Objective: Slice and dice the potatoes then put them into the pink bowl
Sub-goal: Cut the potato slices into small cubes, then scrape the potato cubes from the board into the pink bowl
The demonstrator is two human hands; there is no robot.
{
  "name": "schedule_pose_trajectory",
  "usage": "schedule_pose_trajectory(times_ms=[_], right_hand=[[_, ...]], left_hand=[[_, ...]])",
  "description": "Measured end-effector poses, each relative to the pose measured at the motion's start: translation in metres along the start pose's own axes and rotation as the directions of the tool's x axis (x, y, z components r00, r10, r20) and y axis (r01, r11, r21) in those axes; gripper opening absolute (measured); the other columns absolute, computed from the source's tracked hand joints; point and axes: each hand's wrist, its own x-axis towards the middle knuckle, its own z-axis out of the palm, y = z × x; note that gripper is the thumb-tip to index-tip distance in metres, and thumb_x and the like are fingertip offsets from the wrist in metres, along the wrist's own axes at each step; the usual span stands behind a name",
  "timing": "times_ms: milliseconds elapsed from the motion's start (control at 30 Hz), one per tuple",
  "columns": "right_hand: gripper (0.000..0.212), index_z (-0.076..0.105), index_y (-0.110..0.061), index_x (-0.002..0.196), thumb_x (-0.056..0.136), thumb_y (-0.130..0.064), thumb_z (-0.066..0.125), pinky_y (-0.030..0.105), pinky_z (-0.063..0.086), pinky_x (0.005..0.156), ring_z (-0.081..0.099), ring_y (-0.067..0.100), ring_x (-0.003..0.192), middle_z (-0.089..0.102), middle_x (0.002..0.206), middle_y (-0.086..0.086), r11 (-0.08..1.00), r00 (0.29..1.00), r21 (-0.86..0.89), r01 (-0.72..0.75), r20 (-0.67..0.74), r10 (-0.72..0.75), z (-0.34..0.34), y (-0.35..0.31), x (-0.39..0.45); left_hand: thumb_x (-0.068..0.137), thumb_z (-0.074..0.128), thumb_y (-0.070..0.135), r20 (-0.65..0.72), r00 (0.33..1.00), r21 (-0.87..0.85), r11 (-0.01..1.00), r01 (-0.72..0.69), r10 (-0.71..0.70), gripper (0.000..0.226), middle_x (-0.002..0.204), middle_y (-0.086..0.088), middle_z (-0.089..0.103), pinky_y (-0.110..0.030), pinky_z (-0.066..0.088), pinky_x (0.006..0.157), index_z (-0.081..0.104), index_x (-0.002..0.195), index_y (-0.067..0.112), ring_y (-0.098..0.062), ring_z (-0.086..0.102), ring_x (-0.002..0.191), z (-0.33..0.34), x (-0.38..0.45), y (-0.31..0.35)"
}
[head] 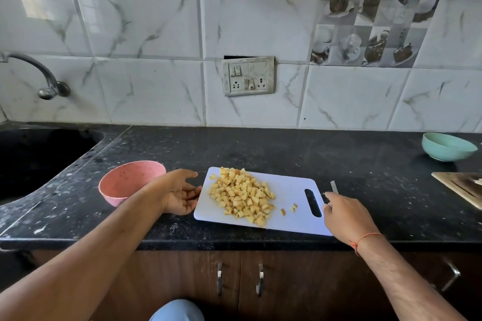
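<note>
A heap of diced yellow potato (242, 194) lies on the white cutting board (289, 190) on the black counter. A few loose cubes (289, 208) sit nearer the board's handle slot. The pink bowl (122, 182) stands left of the board with nothing visible in it. My left hand (180, 193) is open, palm turned toward the potato, at the board's left edge between bowl and board. My right hand (344, 214) rests at the board's right end, fingers closed on a knife; only the blade tip (334, 187) pokes out beyond the fingers.
A teal bowl (447, 146) stands at the back right of the counter. A wooden board (461, 186) juts in at the right edge. The sink (39, 154) and tap (39, 73) are at the left. A switch panel (248, 76) is on the tiled wall.
</note>
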Motion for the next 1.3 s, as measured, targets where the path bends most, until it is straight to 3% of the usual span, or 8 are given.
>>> schedule_pose_trajectory(times_ms=[267,433,567,700,867,1033,1167,1300], right_hand=[[0.044,0.052,-0.018,0.151,0.107,-0.019,0.047,0.035,0.058,0.095,0.07,0.02,0.105,0.062,0.145,0.006,0.99,0.997,0.138,-0.026,0.076,0.015,-0.004,0.009,0.001],[0.043,0.053,-0.018,0.15,0.108,-0.018,0.044,0.029,0.054,0.095,0.065,0.017,0.107,0.069,0.135,-0.001,0.969,0.993,0.238,-0.064,0.108,0.039,-0.01,0.013,0.003],[0.041,0.057,-0.022,0.147,0.109,-0.027,0.043,0.041,0.056,0.1,0.069,0.02,0.108,0.07,0.13,0.0,0.906,0.995,0.423,-0.029,-0.076,0.067,-0.017,0.0,0.006],[0.033,0.063,-0.028,0.135,0.11,-0.029,0.042,0.044,0.063,0.087,0.072,0.007,0.077,0.075,0.105,-0.014,0.713,0.975,0.702,0.001,-0.158,0.155,-0.019,-0.039,0.006],[0.029,0.07,-0.027,0.13,0.104,-0.028,0.058,0.029,0.054,0.096,0.07,0.012,0.105,0.075,0.117,-0.012,0.77,0.971,0.594,0.233,-0.185,-0.151,0.009,-0.109,-0.003],[0.049,0.051,-0.033,0.151,0.103,-0.029,0.059,0.027,0.045,0.111,0.055,0.007,0.126,0.047,0.151,-0.014,0.566,0.702,0.475,0.674,-0.171,-0.692,0.039,-0.214,-0.028],[0.064,0.031,-0.04,0.159,0.101,-0.036,0.059,0.045,0.045,0.112,0.045,0.029,0.136,0.03,0.163,-0.012,0.53,0.57,0.288,0.798,-0.071,-0.819,0.054,-0.289,-0.032],[0.051,0.046,-0.032,0.152,0.103,-0.037,0.058,0.05,0.054,0.095,0.053,0.037,0.122,0.049,0.149,0.003,0.549,0.549,0.107,0.829,0.037,-0.835,0.064,-0.325,-0.026]], left_hand=[[0.114,0.046,0.032,0.055,0.979,-0.113,0.975,-0.189,0.196,0.031,0.111,-0.016,0.08,-0.048,0.065,0.07,0.065,0.125,0.011,-0.035,0.077,0.103,0.032,-0.006,-0.026],[0.116,0.038,0.028,0.002,0.957,-0.172,0.943,-0.285,0.29,0.03,0.116,-0.014,0.077,-0.047,0.065,0.077,0.062,0.129,0.016,-0.033,0.076,0.106,0.037,-0.007,-0.034],[0.114,0.041,0.021,-0.055,0.936,-0.261,0.9,-0.349,0.347,0.021,0.109,-0.015,0.076,-0.048,0.064,0.078,0.06,0.119,0.012,-0.031,0.075,0.099,0.028,-0.021,-0.017],[0.113,0.044,0.016,-0.158,0.908,-0.329,0.846,-0.419,0.388,0.017,0.102,-0.011,0.073,-0.041,0.063,0.064,0.06,0.108,0.012,-0.025,0.073,0.09,0.008,-0.041,0.024],[0.112,0.041,0.009,-0.221,0.889,-0.398,0.795,-0.458,0.401,0.023,0.096,-0.007,0.072,-0.033,0.063,0.051,0.062,0.101,0.011,-0.02,0.072,0.081,-0.034,-0.056,0.064],[0.111,0.042,0.007,-0.291,0.879,-0.442,0.761,-0.474,0.378,0.024,0.1,-0.007,0.076,-0.039,0.066,0.066,0.065,0.104,0.01,-0.02,0.077,0.079,-0.076,-0.057,0.075],[0.111,0.043,0.009,-0.313,0.872,-0.465,0.74,-0.485,0.375,0.022,0.106,-0.01,0.076,-0.039,0.067,0.068,0.065,0.11,0.008,-0.023,0.078,0.086,-0.1,-0.051,0.069],[0.114,0.049,0.027,-0.34,0.864,-0.48,0.721,-0.499,0.371,0.021,0.104,-0.009,0.074,-0.037,0.062,0.057,0.061,0.113,0.01,-0.023,0.076,0.085,-0.109,-0.044,0.059]])
